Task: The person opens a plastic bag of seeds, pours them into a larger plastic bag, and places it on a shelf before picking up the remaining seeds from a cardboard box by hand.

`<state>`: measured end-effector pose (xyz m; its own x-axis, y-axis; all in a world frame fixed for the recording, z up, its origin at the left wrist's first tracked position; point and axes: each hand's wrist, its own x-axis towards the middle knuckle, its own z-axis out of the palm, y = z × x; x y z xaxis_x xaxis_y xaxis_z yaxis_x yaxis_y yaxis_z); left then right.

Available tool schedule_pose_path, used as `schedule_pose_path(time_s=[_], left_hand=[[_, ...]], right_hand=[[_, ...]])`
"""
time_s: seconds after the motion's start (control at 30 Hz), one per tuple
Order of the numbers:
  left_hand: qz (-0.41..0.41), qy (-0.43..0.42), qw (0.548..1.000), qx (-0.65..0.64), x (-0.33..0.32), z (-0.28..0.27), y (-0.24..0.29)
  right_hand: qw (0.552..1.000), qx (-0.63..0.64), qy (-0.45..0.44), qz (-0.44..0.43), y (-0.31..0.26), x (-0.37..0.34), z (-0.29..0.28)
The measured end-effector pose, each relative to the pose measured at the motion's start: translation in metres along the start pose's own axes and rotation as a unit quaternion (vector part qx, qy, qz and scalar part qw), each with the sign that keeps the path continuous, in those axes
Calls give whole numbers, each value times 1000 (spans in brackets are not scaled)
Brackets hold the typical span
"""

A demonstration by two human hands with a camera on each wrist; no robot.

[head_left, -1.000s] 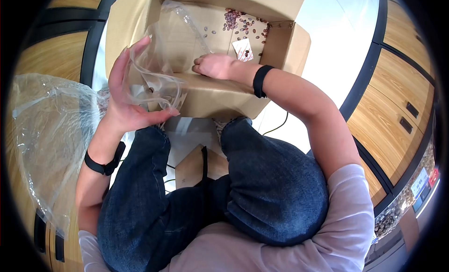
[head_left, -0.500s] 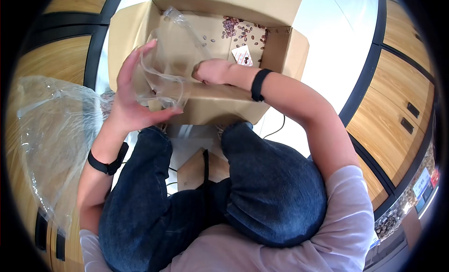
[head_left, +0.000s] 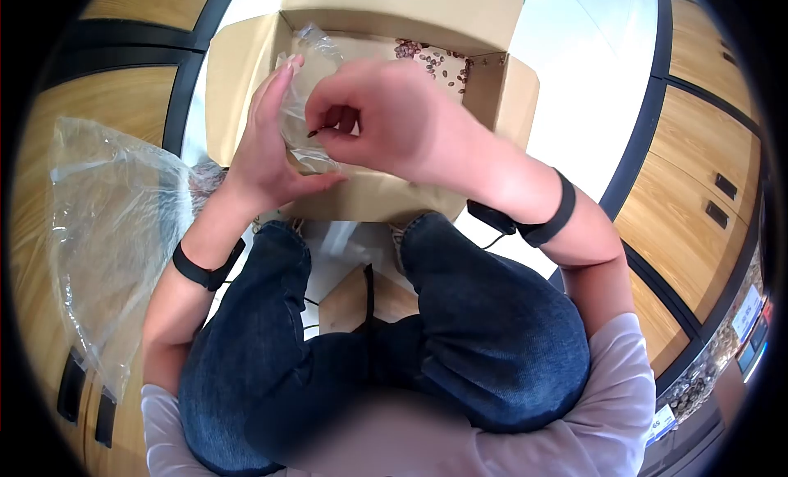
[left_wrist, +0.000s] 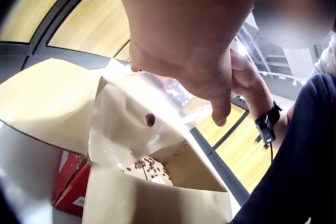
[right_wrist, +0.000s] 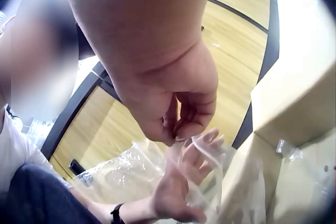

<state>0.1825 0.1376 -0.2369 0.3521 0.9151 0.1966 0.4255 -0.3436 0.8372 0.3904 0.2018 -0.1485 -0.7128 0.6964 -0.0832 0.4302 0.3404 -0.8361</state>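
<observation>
In the head view my left hand (head_left: 267,149) has its thumb and fingers spread wide at the mouth of a clear plastic bag (head_left: 316,46). My right hand (head_left: 386,116) pinches a small dark brown oval piece (head_left: 312,134), like a nut, between thumb and fingertips, beside the bag's mouth. One similar brown piece (left_wrist: 150,120) shows against the bag's film in the left wrist view. Below both hands stands an open cardboard box (head_left: 361,194). Several reddish-brown oval pieces (head_left: 408,50) lie scattered at its far right, partly hidden behind my right hand.
Another large clear plastic bag (head_left: 115,222) spreads out at the left, in front of wooden cabinets (head_left: 123,99). More cabinets (head_left: 681,206) stand at the right. A red box (left_wrist: 71,182) sits beside the cardboard box. My knees (head_left: 501,313) are close to the cardboard box.
My right hand has risen from inside the box toward the bag's mouth, with a brown piece now showing in its fingertips. The left hand has shifted right with the bag, fingers still spread.
</observation>
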Motion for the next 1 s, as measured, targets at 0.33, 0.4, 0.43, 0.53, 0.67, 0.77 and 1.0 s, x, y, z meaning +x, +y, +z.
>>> schedule_pose_path(time_s=[0.33,0.4,0.43,0.53,0.67,0.77,1.0], left_hand=[[-4,45,999,-15,-5,0,-7],[-21,41,999,-8,-5,-5,-4],[-34,38,999,-2,-5,-6,-4],[-39,26,999,-2,-6,-2,-5],[-49,-9,999,15,-2,-2,-2],[-67,-16,998,-8,2,-1,4],[-77,2,997,-29,-2,-3,2]], right_hand=[[978,34,137,154,98,-1,-16],[962,-80,139,223,158,-8,-7],[948,-144,145,242,187,-14,4],[937,-258,119,203,228,-25,35],[933,-274,164,167,243,-19,64],[907,-390,131,94,248,-9,68],[900,-407,142,64,278,14,61]])
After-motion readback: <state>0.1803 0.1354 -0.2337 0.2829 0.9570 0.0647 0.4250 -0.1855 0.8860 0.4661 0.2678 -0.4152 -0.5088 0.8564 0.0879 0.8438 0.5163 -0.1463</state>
